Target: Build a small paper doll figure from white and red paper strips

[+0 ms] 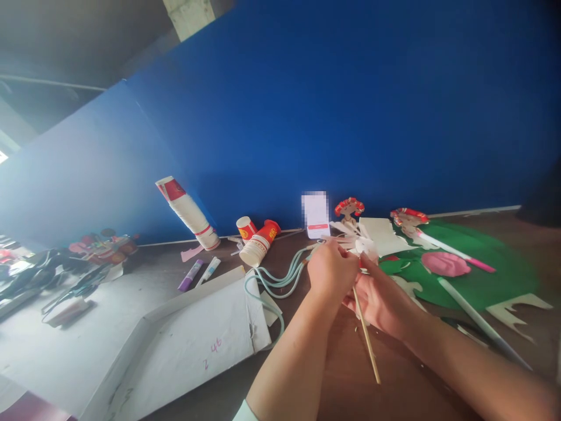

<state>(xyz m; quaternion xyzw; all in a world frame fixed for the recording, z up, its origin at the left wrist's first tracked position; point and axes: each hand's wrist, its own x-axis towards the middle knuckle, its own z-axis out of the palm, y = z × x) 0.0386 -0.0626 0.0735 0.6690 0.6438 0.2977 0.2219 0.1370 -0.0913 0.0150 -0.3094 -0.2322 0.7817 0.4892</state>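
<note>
Both hands meet in the middle, closed around one small paper craft piece [366,248]. White and pinkish, it has strips [344,232] fanning out at its upper left. A thin wooden stick [368,342] slants down from between the hands toward the table's near side. My left hand [332,270] pinches the piece from the left, its fingertips mostly hidden. From the right and below, my right hand [380,297] has its fingers bent round the piece near the top of the stick. Which fingers press on the stick itself is hidden.
Behind the hands stand a phone [316,213] and a red-fringed paper figure [349,207]. Green paper [491,257] with pens and cutouts lies right. Left are a coiled cable [280,275], a white box lid [184,345], a glue stick [190,276] and stacked paper cups [188,213].
</note>
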